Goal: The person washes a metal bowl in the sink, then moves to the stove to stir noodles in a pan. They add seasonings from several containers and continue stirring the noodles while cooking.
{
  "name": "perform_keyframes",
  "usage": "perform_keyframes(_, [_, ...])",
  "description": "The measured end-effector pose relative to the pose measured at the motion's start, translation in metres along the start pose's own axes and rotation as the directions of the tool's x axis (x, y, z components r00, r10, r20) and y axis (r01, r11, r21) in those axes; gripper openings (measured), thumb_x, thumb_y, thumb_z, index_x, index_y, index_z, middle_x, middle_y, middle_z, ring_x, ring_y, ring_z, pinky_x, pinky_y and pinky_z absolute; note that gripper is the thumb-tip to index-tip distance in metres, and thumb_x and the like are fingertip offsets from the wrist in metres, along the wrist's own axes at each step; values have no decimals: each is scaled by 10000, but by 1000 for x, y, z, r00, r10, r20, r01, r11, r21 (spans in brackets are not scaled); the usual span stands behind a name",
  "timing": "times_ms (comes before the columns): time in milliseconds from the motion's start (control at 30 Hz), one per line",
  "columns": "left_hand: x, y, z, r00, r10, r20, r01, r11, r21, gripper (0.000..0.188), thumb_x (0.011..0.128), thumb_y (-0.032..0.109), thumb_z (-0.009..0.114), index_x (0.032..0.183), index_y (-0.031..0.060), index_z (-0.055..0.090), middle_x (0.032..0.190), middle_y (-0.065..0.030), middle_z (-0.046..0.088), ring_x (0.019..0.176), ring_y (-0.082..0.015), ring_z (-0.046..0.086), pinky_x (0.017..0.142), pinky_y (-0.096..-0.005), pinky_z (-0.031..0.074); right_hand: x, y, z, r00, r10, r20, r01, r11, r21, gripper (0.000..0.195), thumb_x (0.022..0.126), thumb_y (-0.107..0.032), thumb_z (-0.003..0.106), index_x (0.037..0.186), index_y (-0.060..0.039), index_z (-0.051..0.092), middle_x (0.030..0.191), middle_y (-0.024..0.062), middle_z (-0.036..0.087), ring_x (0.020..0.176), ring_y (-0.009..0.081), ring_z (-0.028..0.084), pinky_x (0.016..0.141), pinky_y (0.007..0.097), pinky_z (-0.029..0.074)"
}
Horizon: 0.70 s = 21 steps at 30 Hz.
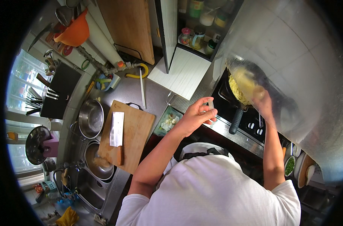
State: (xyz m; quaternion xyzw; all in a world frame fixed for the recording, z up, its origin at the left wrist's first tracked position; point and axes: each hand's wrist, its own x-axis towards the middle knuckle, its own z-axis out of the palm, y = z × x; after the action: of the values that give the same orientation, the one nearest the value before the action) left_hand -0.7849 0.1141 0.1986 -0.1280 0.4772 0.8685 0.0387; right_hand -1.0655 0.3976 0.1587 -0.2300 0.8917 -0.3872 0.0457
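My left hand (196, 115) holds a small translucent plastic lid (211, 105) between thumb and fingers, in front of the stove. Over the pan, my right hand (264, 102) grips a small round container (258, 92), blurred behind a clear plastic sheet (298, 84). What the container holds cannot be told. Below it, pale yellow shredded food (237, 87) fills part of a dark pan, whose black handle (237, 120) points towards me. The pan rests on a black gas stove (252, 120); the sheet veils its far right side.
Left of me, a cleaver (117, 130) lies on a wooden cutting board (137, 124), beside a steel pot (91, 118) and a sink (92, 188). A scrap bin (160, 128) hangs at the counter edge. An open cabinet door (167, 34) juts out near jars. Chopped greens (289, 166) sit right.
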Motion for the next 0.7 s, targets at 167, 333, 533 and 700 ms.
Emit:
perform_keyframes(167, [3,1,7,989,142,-42,-128,962,241,668,921,300,748,1434,19,425,1111,-142,634,874,-178,671,739,-324,549,-40,-68,11,996,-30,-86,53,961,272,683,785,-238,784,1364,21,532,1291,175,621,1167,262,604,988,365,473])
perform_keyframes(333, [-6,30,26,976,218,10,-169,724,669,696,884,390,762,1406,29,478,1167,-155,624,948,-193,649,797,-334,538,-92,-110,48,997,-61,43,45,952,303,708,749,-222,856,1334,19,539,1231,123,629,1129,223,598,989,362,468])
perform_keyframes(533, [-22,38,35,946,312,86,-164,232,959,686,897,475,679,1386,40,470,1193,-272,601,955,-443,662,806,-487,554,-131,-164,98,965,-190,182,126,941,314,622,746,-167,844,1280,-20,561,1188,158,638,1079,274,644,930,392,517])
perform_keyframes(700, [-26,32,20,941,339,16,-10,-17,1000,629,922,561,586,1219,8,546,740,-193,675,677,-422,695,603,-496,568,-139,-188,119,933,-332,136,319,942,106,636,715,-164,852,1261,-28,555,1151,203,627,1043,393,623,899,456,511])
